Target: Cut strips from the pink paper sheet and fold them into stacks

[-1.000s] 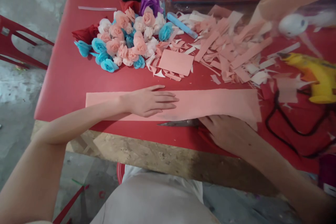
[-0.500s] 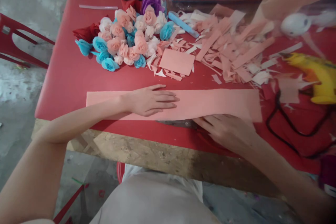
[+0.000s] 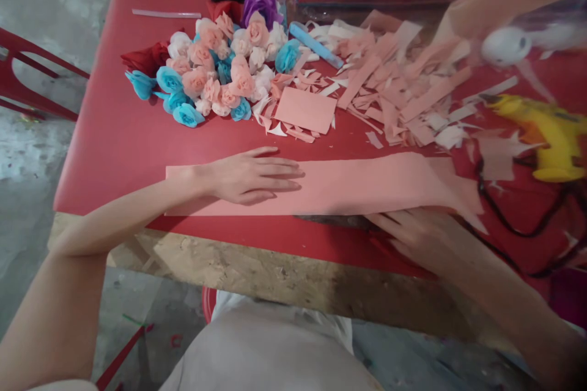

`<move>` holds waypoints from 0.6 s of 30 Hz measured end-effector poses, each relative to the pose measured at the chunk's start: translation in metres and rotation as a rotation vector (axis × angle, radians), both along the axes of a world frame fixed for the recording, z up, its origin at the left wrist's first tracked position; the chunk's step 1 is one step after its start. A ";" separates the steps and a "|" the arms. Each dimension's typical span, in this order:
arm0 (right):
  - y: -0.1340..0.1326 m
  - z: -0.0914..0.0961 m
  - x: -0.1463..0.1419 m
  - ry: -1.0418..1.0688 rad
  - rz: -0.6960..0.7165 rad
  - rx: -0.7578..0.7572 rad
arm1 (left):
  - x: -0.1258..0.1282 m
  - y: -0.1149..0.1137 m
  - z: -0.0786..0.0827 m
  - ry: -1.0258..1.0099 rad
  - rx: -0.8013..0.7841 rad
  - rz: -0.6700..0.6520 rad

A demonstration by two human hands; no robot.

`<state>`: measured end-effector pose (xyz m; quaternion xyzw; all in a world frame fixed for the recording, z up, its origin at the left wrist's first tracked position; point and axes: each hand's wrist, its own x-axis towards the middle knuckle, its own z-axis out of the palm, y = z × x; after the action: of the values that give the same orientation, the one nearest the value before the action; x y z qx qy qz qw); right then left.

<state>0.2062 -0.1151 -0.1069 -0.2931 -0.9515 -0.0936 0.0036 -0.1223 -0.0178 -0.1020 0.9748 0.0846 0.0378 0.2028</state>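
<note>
A long strip of pink crepe paper lies along the red table's front part, its right end lifted and bent. My left hand rests flat on the strip's left half, fingers stretched out to the right. At the strip's lower right edge is my right hand, closed around a pair of scissors. The dark blades point left and lie partly under the paper. The paper's edge hides some of the right fingers and most of the handles.
Paper roses in pink, white, blue, red and purple are bunched behind the strip. Right of them lie a pink paper square and heaped scraps. A yellow glue gun with a black cord is at the far right.
The pink strip has slid right, and its right end has lifted and bent. My right hand has moved right with the scissors. My left hand stays flat on the paper.
</note>
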 end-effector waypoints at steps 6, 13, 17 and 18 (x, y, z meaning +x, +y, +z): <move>-0.004 0.000 0.006 -0.095 -0.053 -0.026 | -0.001 -0.002 -0.011 0.023 -0.010 -0.011; -0.006 0.008 -0.001 -0.106 -0.130 -0.054 | -0.002 -0.002 -0.013 -0.004 0.019 -0.014; -0.005 0.008 -0.005 -0.098 -0.137 0.013 | -0.002 -0.002 -0.015 -0.018 0.021 -0.022; -0.005 0.007 -0.006 -0.103 -0.132 0.012 | -0.002 -0.002 -0.015 -0.020 0.020 -0.020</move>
<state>0.2004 -0.1199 -0.0994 -0.3500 -0.9284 -0.1142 -0.0497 -0.1247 -0.0196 -0.1172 0.9772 0.0725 0.0463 0.1943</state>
